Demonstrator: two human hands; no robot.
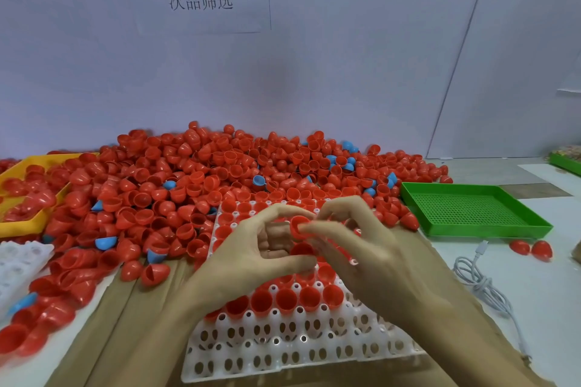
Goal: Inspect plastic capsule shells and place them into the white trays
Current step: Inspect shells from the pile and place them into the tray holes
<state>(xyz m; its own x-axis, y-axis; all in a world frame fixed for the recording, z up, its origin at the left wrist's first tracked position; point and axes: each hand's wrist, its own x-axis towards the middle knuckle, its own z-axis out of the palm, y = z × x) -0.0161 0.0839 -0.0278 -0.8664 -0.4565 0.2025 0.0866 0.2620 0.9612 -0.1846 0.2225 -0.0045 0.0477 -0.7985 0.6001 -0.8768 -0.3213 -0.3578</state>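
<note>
A white tray (292,352) with rows of round holes lies in front of me; its far rows hold red shells open side up, its near rows are bare. Above the tray, my left hand (251,254) and my right hand (361,248) meet. My right hand's fingers pinch one red capsule shell (297,226) at its rim. My left hand curls around a second red shell (301,250), thumb below it. A big heap of red shells (201,185) with a few blue ones fills the table behind.
A yellow bin (25,223) with red shells sits far left, a second white tray (19,264) below it. A green perforated tray (471,210) stands at right, two loose red shells (531,250) and a white cable (481,283) near it. A wall with a paper sign rises behind.
</note>
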